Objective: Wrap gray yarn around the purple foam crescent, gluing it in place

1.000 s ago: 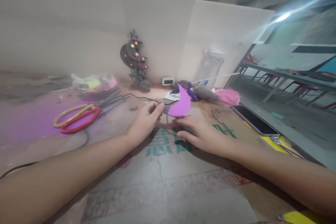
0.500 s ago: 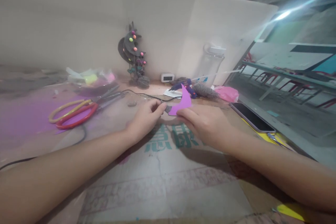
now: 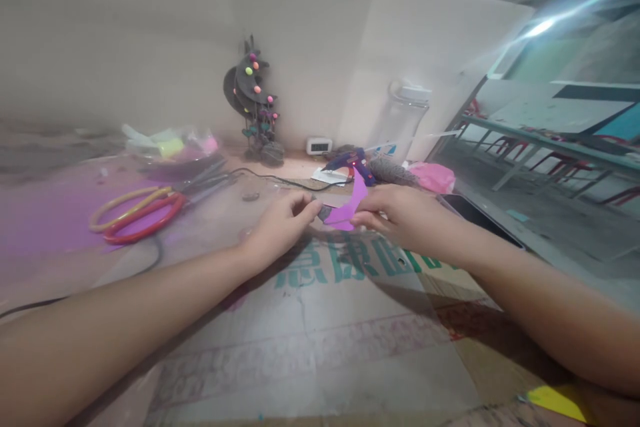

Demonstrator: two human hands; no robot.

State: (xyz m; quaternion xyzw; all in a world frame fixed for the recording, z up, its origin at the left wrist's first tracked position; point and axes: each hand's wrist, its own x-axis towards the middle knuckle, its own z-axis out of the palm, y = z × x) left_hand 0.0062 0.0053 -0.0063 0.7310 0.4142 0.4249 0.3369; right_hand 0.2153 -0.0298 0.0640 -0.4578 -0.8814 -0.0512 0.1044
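Note:
Between my hands is a purple crescent-shaped cutout [image 3: 356,200], with grey yarn [image 3: 325,213] around its left end. My left hand [image 3: 283,221] pinches that grey end between thumb and fingers. At the crescent's lower right edge my right hand [image 3: 400,210] is closed, thumb against fingers; whether it grips the cutout or a strand of yarn is not clear. Just behind lies a blue hot glue gun [image 3: 350,161] with a red light, and a grey yarn bundle [image 3: 393,172] beside it.
Scissors [image 3: 145,213] with red and yellow handles lie left. A decorated grey crescent ornament [image 3: 253,100], a small digital clock [image 3: 319,145] and a clear bottle [image 3: 403,117] stand at the back. A phone [image 3: 483,220] rests near the right edge. Black cable crosses the cardboard [image 3: 310,347].
My right hand has shifted slightly right, its fingers now at the crescent's outer right side. The crescent has tilted and moved slightly right and down. My left hand keeps its pinch.

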